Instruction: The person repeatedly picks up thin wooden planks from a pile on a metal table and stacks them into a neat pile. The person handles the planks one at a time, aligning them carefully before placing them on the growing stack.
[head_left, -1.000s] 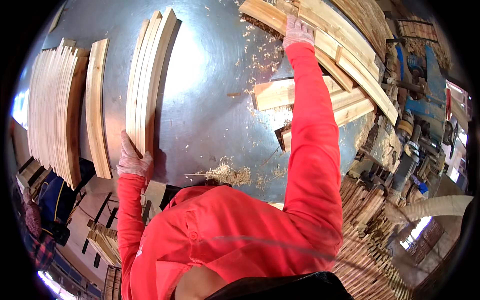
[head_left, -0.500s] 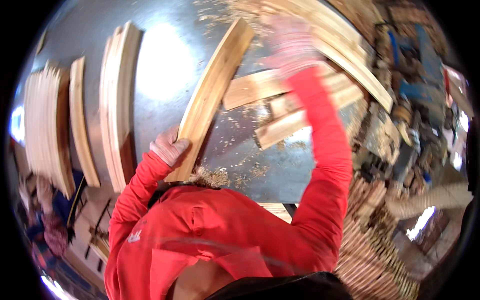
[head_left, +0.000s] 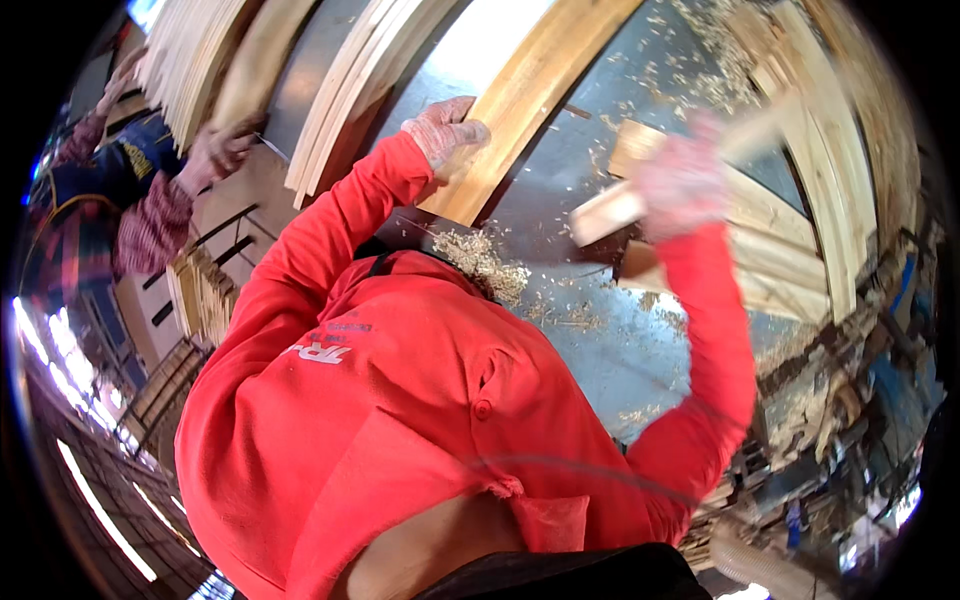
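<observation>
A long wooden board [head_left: 530, 110] lies slanted across the metal table. My left hand [head_left: 447, 132], in a pale glove, is closed on the left edge of its near end, thumb on top. To the right, my right hand [head_left: 686, 185] is smeared by motion. It grips a short wooden strip [head_left: 612, 212], which sticks out on both sides of the fist. Beneath that hand, several short wood pieces [head_left: 785, 260] lie across one another.
Stacked boards [head_left: 365, 75] stand left of my board, with a larger stack [head_left: 190, 70] farther left. A co-worker's hand [head_left: 215, 155] is beside a blurred board [head_left: 265, 60] there. Long planks [head_left: 840, 170] line the right side. Wood shavings [head_left: 485, 265] lie near my left sleeve.
The view has swung, bringing the co-worker's hands into sight by the left stacks. My right hand has come nearer with a short strip in it. The left keeps its hold on the board.
</observation>
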